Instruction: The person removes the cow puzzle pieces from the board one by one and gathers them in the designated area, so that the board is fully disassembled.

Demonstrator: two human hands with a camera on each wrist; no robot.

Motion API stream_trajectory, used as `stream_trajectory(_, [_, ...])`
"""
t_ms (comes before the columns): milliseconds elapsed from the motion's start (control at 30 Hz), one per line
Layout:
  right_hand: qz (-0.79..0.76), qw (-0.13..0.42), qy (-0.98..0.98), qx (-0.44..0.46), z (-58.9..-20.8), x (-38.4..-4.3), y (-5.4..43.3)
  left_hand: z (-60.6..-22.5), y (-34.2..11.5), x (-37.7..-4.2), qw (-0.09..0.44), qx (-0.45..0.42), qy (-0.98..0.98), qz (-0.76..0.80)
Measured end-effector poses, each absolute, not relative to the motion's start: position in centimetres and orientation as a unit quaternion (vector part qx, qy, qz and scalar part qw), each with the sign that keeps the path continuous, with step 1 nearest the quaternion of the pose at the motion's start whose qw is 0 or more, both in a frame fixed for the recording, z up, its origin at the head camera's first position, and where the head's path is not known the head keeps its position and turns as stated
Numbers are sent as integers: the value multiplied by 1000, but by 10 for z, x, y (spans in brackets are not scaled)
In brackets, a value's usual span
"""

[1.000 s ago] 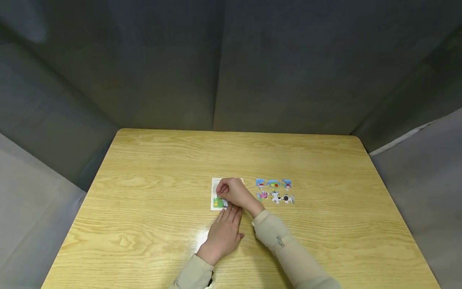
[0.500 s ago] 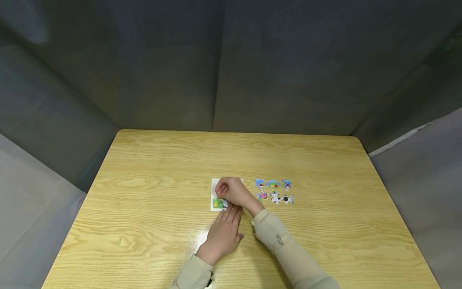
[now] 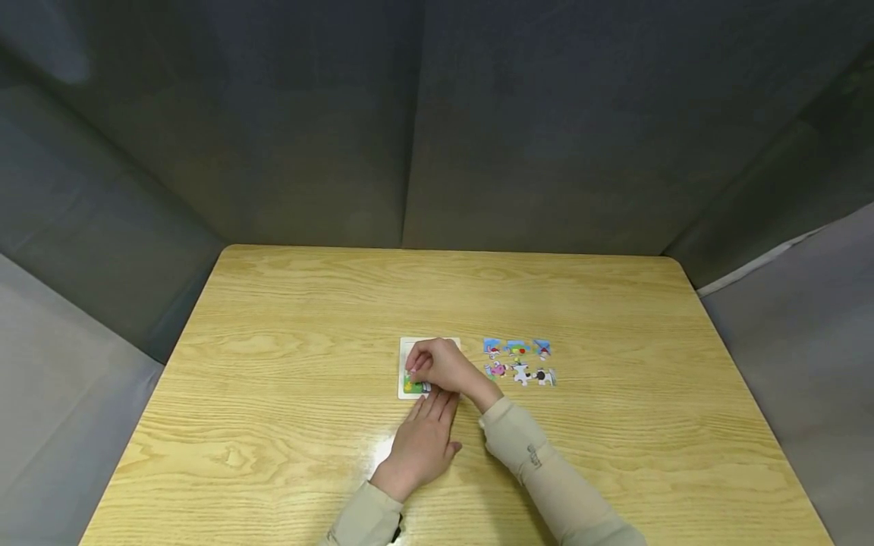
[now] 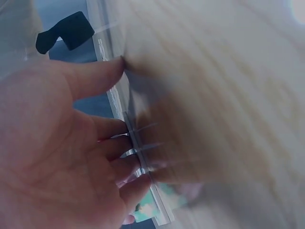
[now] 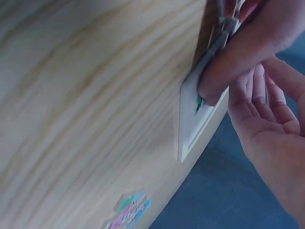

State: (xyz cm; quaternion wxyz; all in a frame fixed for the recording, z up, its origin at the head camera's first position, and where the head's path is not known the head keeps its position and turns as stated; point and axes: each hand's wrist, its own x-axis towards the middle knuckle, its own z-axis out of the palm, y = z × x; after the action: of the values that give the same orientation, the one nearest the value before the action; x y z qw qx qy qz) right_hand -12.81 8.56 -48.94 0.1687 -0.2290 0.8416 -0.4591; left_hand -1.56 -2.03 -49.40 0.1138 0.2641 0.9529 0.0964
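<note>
A small white-framed jigsaw board (image 3: 402,349) lies mid-table, partly covered by both hands. My right hand (image 3: 447,366) is over it, thumb and fingers bent together, pinching a green-and-yellow puzzle piece (image 3: 413,386) in the board's near left corner. In the right wrist view, the right thumb (image 5: 224,78) presses down onto the board (image 5: 190,119) beside a bit of green. Palm down, my left hand (image 3: 422,447) rests with straight fingers along the board's near edge. The left wrist view shows these fingers (image 4: 136,191) reaching the board's edge. Right knuckles hide the board's right part.
Right of the board lie several loose puzzle pieces in two rows: blue ones at the back, such as a blue piece (image 3: 492,347), and in front a pink piece (image 3: 497,369), a white piece (image 3: 521,373) and a black-and-white piece (image 3: 544,376). Grey curtains (image 3: 307,152) surround the wooden table (image 3: 293,425).
My right hand's fingertips have shifted slightly left and nearer, over the green-and-yellow piece, which is more covered now. The left hand and the loose pieces stay in place.
</note>
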Motion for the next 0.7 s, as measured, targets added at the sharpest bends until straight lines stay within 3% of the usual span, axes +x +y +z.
stream_trajectory(467, [-465, 167, 844, -209, -482, -132, 106, -494, -20, -16, 103, 270, 954, 78])
stream_trajectory(700, [-471, 139, 848, -200, -481, -131, 133, -494, -20, -16, 93, 273, 954, 81])
